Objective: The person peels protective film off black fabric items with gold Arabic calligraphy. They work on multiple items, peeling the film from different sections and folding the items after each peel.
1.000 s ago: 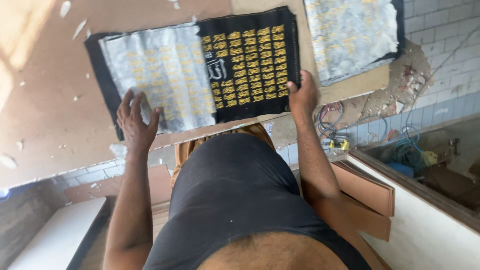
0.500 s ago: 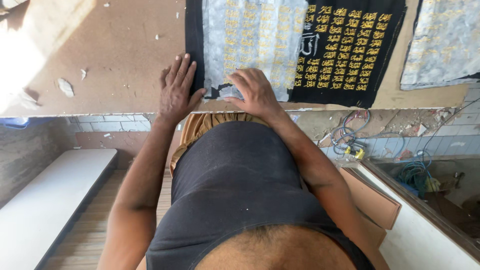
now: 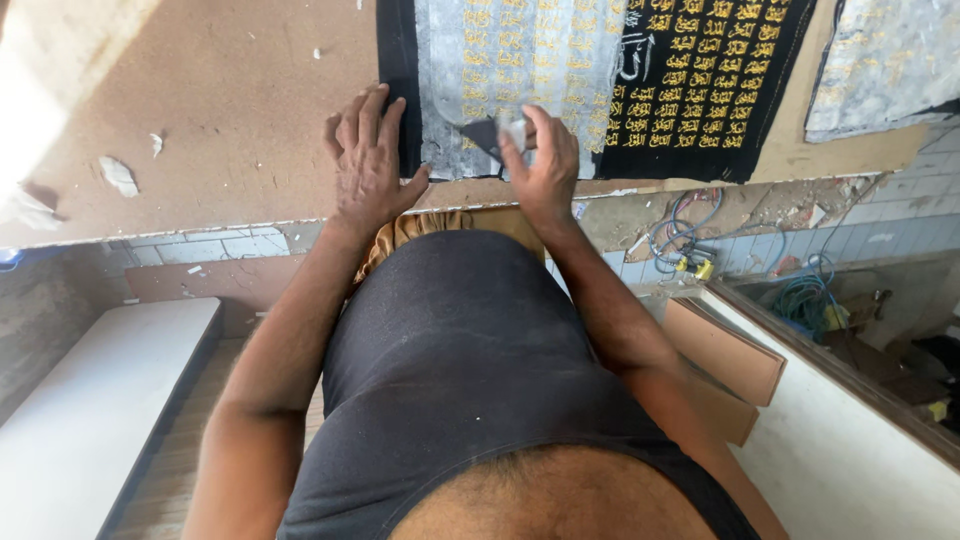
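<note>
Your left hand (image 3: 368, 160) lies flat, fingers spread, on the brown desk (image 3: 220, 110) — its grip open, fingertips touching the left edge of the black cloth (image 3: 700, 90). Your right hand (image 3: 543, 165) pinches a peeled corner of the grey backing sheet (image 3: 520, 60) covering the cloth's left half — grip closed on it. The cloth lies at the desk's near edge; gold lettering shows on its right half.

Black cloth (image 3: 700, 90) (gold lettering), brown table (image 3: 230, 110).
</note>
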